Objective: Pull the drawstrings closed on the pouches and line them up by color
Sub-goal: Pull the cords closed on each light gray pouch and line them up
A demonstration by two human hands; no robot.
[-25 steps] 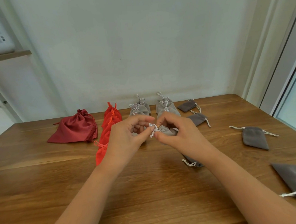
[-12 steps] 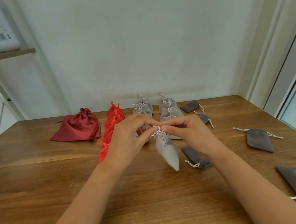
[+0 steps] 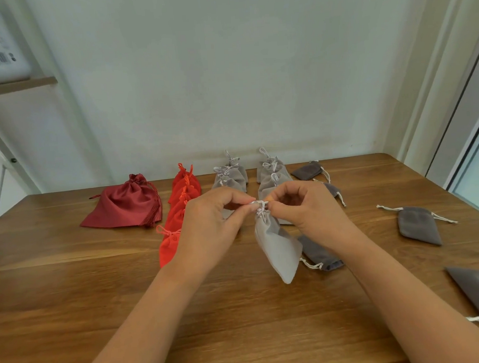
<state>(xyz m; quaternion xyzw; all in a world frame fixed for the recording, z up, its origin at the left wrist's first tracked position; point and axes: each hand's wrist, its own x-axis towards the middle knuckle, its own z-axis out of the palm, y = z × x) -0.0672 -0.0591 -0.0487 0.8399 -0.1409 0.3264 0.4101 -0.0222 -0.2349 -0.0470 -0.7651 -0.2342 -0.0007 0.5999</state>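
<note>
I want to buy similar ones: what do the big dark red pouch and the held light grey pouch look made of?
The dark red pouch looks like satin: glossy, with bright sheen along its folds. The light grey pouch looks like velvet or faux suede: matte, soft nap, no shine.

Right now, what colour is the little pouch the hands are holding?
Light grey pouch, seen best in the head view.
</note>
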